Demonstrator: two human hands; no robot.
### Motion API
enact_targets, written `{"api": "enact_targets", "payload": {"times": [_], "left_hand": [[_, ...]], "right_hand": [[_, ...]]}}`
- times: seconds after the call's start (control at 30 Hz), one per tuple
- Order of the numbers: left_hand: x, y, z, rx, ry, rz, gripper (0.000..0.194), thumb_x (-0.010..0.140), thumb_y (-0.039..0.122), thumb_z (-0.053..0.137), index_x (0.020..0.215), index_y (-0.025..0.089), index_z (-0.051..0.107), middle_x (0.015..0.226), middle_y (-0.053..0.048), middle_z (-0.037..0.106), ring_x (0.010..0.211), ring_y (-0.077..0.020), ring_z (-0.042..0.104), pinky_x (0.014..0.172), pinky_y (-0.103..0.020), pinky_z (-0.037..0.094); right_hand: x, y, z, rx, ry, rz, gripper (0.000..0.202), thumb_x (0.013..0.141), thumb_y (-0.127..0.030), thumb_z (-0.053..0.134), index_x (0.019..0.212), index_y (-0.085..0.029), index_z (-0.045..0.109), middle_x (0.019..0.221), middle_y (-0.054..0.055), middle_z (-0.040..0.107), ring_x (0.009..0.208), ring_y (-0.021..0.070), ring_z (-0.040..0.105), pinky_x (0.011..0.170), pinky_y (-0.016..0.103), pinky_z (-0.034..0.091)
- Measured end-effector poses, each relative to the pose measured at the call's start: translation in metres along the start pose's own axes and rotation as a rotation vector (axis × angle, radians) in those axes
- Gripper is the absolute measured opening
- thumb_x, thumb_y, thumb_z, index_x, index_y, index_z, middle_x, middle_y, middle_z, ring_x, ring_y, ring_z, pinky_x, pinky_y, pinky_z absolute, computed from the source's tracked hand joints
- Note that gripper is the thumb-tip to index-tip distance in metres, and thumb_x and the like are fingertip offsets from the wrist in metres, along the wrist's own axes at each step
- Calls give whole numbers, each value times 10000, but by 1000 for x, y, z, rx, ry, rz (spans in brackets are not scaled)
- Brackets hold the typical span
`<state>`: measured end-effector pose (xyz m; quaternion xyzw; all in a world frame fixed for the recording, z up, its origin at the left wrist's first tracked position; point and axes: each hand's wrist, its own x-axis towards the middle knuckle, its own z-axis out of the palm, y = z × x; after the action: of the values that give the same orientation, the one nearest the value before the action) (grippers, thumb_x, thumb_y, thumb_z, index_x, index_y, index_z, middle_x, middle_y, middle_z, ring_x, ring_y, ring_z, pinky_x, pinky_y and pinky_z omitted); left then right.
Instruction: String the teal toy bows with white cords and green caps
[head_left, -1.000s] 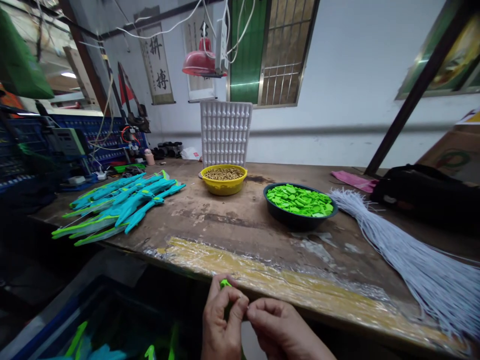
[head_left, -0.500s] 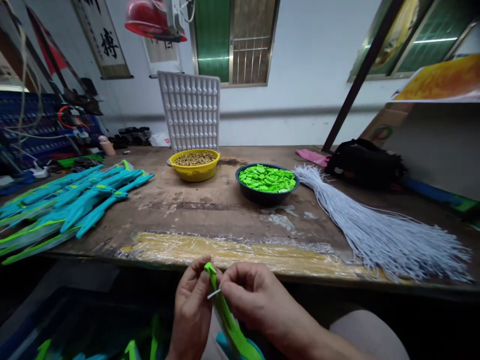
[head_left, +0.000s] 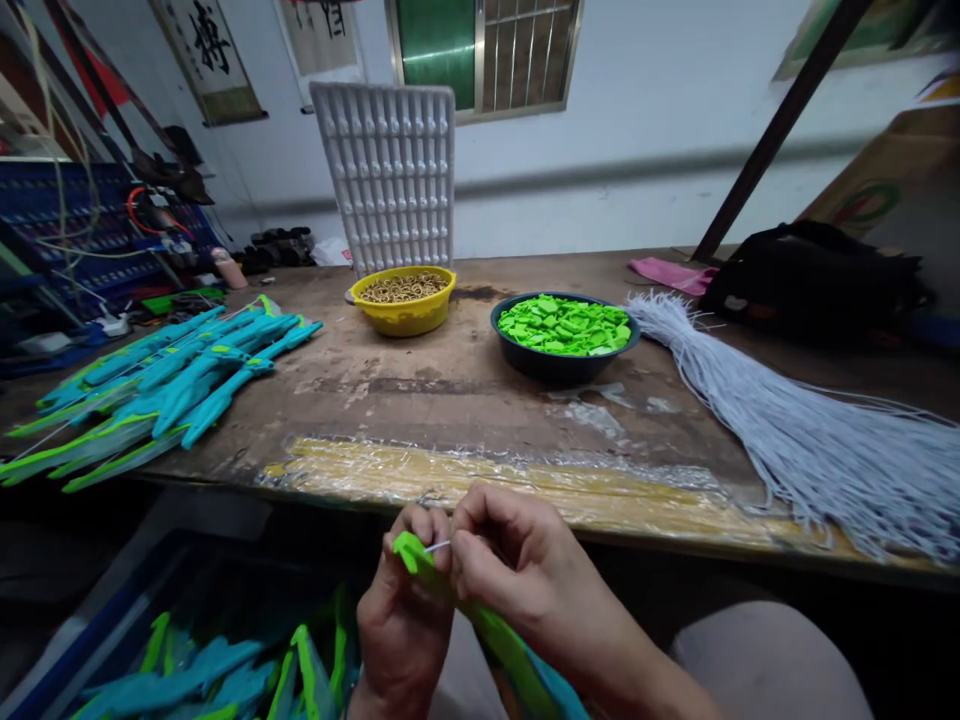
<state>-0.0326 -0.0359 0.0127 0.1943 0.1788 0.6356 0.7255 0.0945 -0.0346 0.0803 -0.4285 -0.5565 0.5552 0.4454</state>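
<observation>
The green part (head_left: 504,628) is at the bottom centre of the frame, in front of the table (head_left: 345,398). The left hand (head_left: 405,610) grips it just below its tip, fingers curled round. The right hand's (head_left: 517,570) thumb and forefinger pinch a white cord (head_left: 437,546) beside that tip. Above, mid-frame, stand the yellow bowl (head_left: 403,316) and dark bowl (head_left: 566,368); white cords (head_left: 795,430) spread at right, blue pieces (head_left: 202,375) lie at left.
</observation>
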Motion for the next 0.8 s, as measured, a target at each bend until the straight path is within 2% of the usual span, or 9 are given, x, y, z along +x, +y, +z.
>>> {"api": "enact_targets", "payload": {"times": [0.13, 0.3, 0.47, 0.7, 0.8], "left_hand": [[2, 1, 7, -105, -80, -8, 288, 776, 439, 804, 722, 191, 669, 647, 7, 534, 625, -139, 516, 661, -276, 473], [0, -4, 6, -148, -139, -40, 291, 829, 441, 748, 745, 183, 642, 683, 8, 516, 653, -143, 530, 656, -262, 459], [0, -5, 6, -143, -142, -44, 324, 835, 466, 742, 732, 181, 629, 670, 17, 485, 634, -135, 496, 651, -253, 449], [-1, -6, 8, -132, -128, -42, 280, 835, 416, 736, 722, 179, 638, 667, 14, 482, 644, -143, 504, 656, -255, 455], [-1, -7, 6, -102, -125, -37, 264, 850, 404, 713, 733, 179, 637, 682, 7, 492, 676, -157, 515, 698, -276, 469]], "right_hand": [[0, -10, 5, 126, -68, -71, 151, 822, -204, 562, 679, -179, 521, 687, -27, 537, 619, 88, 472, 577, 195, 409], [-3, -13, 4, -57, -97, -162, 164, 828, -90, 541, 695, -183, 518, 692, -49, 528, 601, 71, 464, 560, 174, 384], [-4, -13, 3, -192, -91, -171, 183, 837, -91, 558, 685, -182, 516, 671, -56, 511, 601, 70, 458, 565, 183, 371], [-1, -13, 1, -151, -125, -121, 208, 866, -130, 535, 675, -189, 479, 682, -42, 511, 624, 89, 506, 579, 200, 401], [-2, -11, 1, -198, -121, -160, 232, 877, -125, 542, 671, -192, 459, 682, -43, 516, 627, 90, 510, 594, 207, 402]]}}
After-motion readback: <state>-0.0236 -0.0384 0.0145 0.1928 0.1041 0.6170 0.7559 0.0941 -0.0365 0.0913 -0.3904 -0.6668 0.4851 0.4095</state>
